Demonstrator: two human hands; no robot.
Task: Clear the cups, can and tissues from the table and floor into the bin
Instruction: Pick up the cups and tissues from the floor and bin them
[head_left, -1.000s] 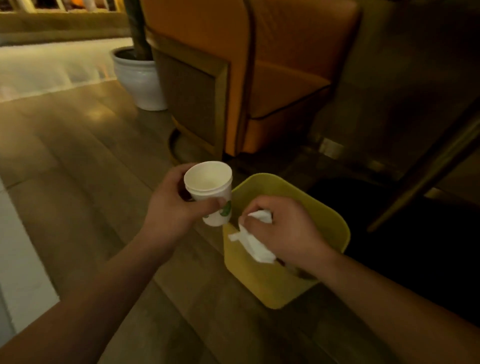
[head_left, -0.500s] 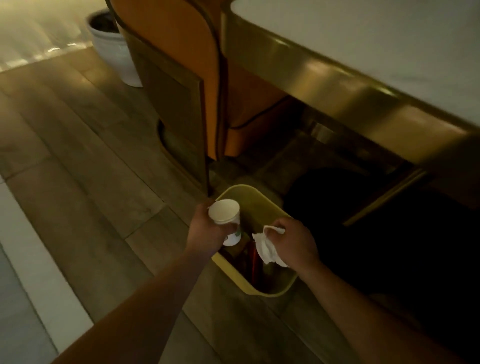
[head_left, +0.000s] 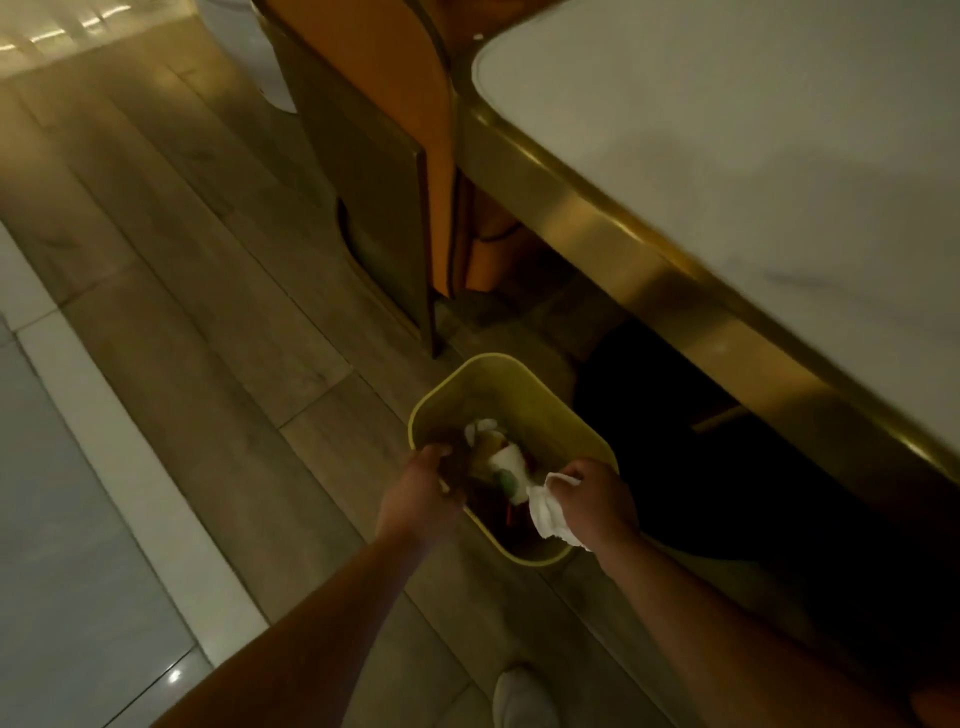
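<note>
Paper cup (head_left: 506, 464) seen lying tilted inside yellow bin (head_left: 524, 387), mouth toward left hand (head_left: 423, 491), which is loosely open above bin; tissue (head_left: 550, 512) clutched by right hand (head_left: 597, 501) over bin rim.

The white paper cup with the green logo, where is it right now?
In the head view the paper cup lies on its side inside the yellow bin, between the left hand and the right hand holding a tissue.

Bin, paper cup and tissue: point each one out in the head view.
bin (head_left: 524, 387): head view, on the bare yellow inner wall at the far side.
paper cup (head_left: 506, 462): head view, on its white side, lying inside the bin.
tissue (head_left: 548, 512): head view, on the crumpled white part hanging below the right hand.
</note>
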